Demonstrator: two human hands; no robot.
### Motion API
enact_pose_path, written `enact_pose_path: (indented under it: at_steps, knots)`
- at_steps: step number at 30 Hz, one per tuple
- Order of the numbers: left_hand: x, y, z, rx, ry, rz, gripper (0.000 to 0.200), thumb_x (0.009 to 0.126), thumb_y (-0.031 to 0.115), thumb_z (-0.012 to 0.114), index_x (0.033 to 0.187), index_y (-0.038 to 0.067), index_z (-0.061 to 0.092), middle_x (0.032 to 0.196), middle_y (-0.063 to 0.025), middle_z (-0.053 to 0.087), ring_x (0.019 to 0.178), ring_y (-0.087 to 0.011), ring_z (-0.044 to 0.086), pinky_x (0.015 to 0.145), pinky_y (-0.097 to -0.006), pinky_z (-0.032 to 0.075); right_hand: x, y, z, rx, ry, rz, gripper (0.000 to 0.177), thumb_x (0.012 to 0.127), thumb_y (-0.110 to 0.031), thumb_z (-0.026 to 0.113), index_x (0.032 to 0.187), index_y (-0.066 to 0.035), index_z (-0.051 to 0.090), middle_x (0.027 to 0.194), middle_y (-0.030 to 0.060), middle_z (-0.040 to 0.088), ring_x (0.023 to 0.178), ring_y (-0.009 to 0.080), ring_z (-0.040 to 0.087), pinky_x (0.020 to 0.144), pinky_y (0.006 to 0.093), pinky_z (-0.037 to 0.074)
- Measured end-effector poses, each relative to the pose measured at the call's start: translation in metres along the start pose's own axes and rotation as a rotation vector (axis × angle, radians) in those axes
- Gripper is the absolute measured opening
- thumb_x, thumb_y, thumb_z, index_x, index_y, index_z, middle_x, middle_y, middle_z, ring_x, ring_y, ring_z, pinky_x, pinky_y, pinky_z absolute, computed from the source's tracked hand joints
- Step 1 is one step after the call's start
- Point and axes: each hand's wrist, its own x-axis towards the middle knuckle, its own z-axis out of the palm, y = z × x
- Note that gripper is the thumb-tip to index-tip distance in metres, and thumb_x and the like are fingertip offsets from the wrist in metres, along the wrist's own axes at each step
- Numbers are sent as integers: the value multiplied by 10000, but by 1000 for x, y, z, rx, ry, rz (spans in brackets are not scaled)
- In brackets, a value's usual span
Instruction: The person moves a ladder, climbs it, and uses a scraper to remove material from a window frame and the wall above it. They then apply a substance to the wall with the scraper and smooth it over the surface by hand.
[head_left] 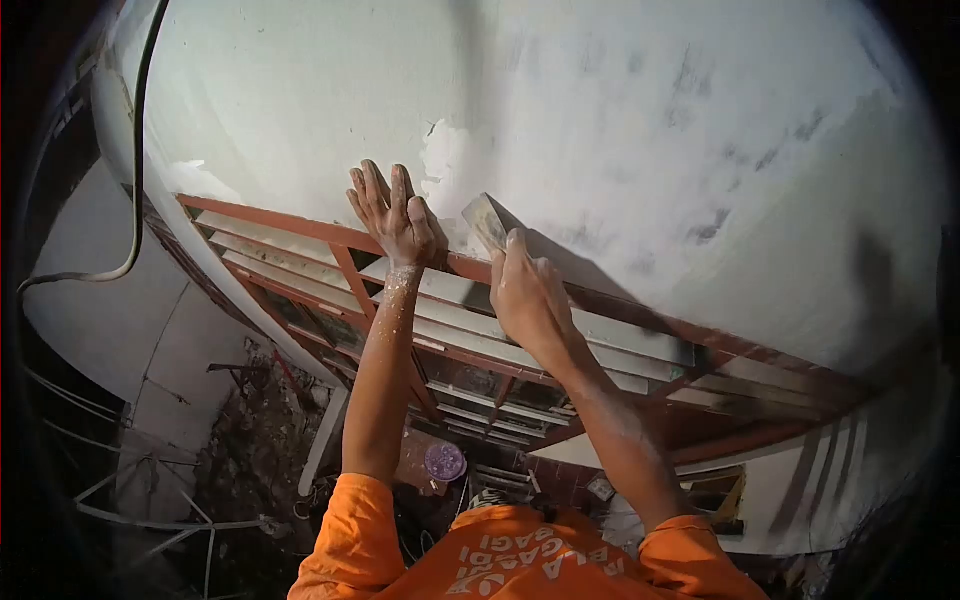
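My right hand (530, 300) is wrapped round a scraper (485, 222), its flat blade pointing up and to the left at the wall (330, 90). The blade lies close to the wall just above the window frame; whether its edge touches cannot be made out. My left hand (395, 215), dusted with white, has its fingers stretched upward with the palm toward the wall, over the frame's top edge. Between and above the hands is a peeled white patch (440, 155) with a ragged edge. Grey smudges mark the pale wall to the right.
A red-brown window frame (350, 270) with pale louvre slats runs below my hands. A dark cable (140, 150) hangs at the left. Far below are a purple tub (445, 461), rubble (260, 450) and thin metal bars (150, 522).
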Motion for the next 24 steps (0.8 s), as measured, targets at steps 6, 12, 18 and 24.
enact_pose_path:
  at_steps: [6, 12, 18, 24]
  knots:
    - [0, 3, -2, -8, -13, -17, 510, 1011, 387, 334, 1428, 136, 488, 1567, -205, 258, 1465, -415, 167, 1162, -589, 66, 26, -12, 16, 23, -68, -2, 297, 983, -180, 434, 1144, 70, 445, 795, 315, 648, 772, 518, 632, 718, 574, 504]
    - [-3, -6, 2, 7, -7, -6, 510, 1010, 386, 332, 1430, 141, 486, 1564, -211, 263, 1464, -418, 170, 1161, -591, 70, 19, -15, 24, 73, -12, -22, 390, 990, -182, 434, 1227, 127, 421, 796, 328, 638, 757, 512, 630, 687, 572, 499]
    - [2, 3, -3, 0, -10, -5, 509, 1022, 382, 322, 1439, 130, 470, 1560, -212, 272, 1461, -419, 180, 1162, -587, 89, 8, 8, 22, 164, -43, -26, 450, 966, -133, 471, 1283, 161, 345, 801, 348, 619, 746, 509, 624, 663, 576, 474]
    - [-3, -8, 4, 18, 12, 10, 520, 1012, 422, 329, 1416, 145, 505, 1550, -217, 294, 1454, -421, 204, 1157, -591, 93, 46, -40, 29, 365, 53, -101, 432, 943, -87, 490, 1252, 177, 342, 742, 351, 596, 725, 524, 606, 629, 560, 469]
